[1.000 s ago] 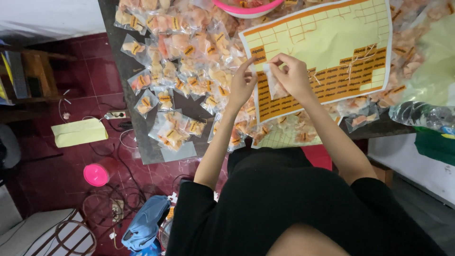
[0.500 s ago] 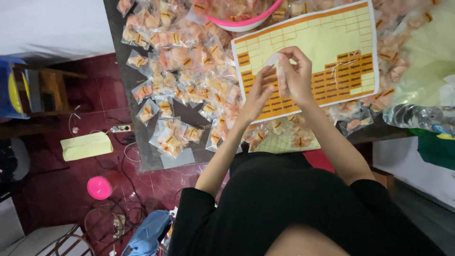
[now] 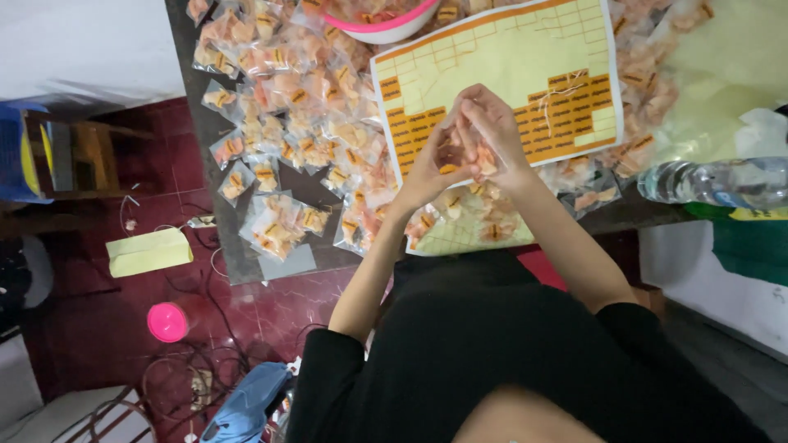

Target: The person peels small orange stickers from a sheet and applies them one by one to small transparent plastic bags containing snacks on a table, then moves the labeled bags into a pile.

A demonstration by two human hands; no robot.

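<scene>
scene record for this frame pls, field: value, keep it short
left hand: left hand raised over the table, fingers on a small clear packet
right hand: right hand pressed against the left, pinching the same packet
under hands: yellow-and-orange label sheet, partly peeled
table: dark table strewn with filled clear packets
top edge: pink-rimmed bowl
right side: clear plastic bottle lying down
floor: pink round lid, yellow paper, cables

The table is crowded with packets on the left, and a sticker sheet is spread beyond the hands. The right side is blocked by a lying bottle; a bowl stands at the far edge. A bare strip is left at the near-left corner.
</scene>
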